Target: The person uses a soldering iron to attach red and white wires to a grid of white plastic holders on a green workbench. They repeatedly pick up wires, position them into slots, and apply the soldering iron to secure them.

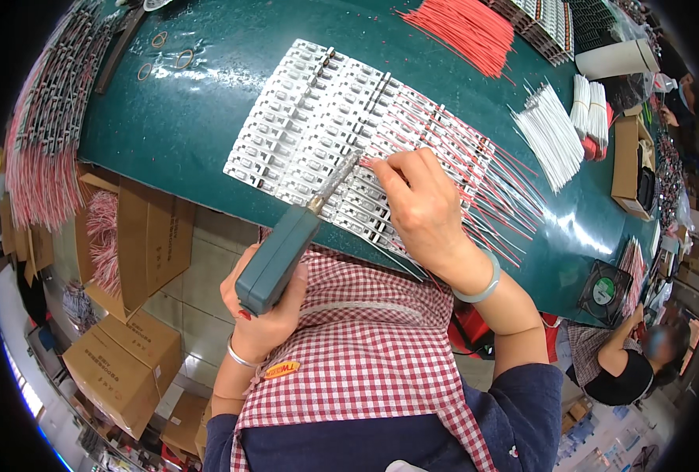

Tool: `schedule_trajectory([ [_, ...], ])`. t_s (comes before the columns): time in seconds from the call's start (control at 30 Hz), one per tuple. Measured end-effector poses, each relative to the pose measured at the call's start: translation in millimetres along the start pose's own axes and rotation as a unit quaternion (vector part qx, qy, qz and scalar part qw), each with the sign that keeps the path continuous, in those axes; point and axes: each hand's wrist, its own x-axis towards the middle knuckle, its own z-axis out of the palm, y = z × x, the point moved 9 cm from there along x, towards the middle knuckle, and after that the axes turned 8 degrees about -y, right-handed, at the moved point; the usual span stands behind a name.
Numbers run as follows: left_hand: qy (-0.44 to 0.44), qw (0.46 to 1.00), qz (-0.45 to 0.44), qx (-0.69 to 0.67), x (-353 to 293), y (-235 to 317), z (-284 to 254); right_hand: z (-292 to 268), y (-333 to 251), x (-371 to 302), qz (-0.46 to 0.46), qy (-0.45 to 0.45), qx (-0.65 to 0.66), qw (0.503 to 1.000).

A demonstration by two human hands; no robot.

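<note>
My left hand is wrapped round the dark green handle of a soldering iron. Its metal shaft slants up and right to a spot among rows of small white plastic parts with metal strips. Close to the tip, my right hand pinches the end of a thin red wire between thumb and fingers. Under and beyond that hand, many red and white wires fan out to the right from the rows. The exact contact between tip and wire is too small to make out.
Loose red wires lie at the table's far side, white wires at the right. A small fan stands near the right edge. Wired parts hang over the left end. Cardboard boxes stand below left. Another person sits at lower right.
</note>
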Motion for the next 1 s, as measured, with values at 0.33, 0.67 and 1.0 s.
schedule_trajectory([
  [0.33,0.048,0.998,0.038,-0.025,-10,-6,-7,2,1,-2,-0.004,0.013,0.004,1.0],
  [0.67,0.026,0.999,0.026,-0.022,-14,-9,-8,-3,-7,-7,-0.005,0.013,0.029,0.999],
  [1.0,0.001,1.0,0.024,-0.014,-13,-7,-3,0,-8,-7,-0.012,0.008,0.017,1.0],
])
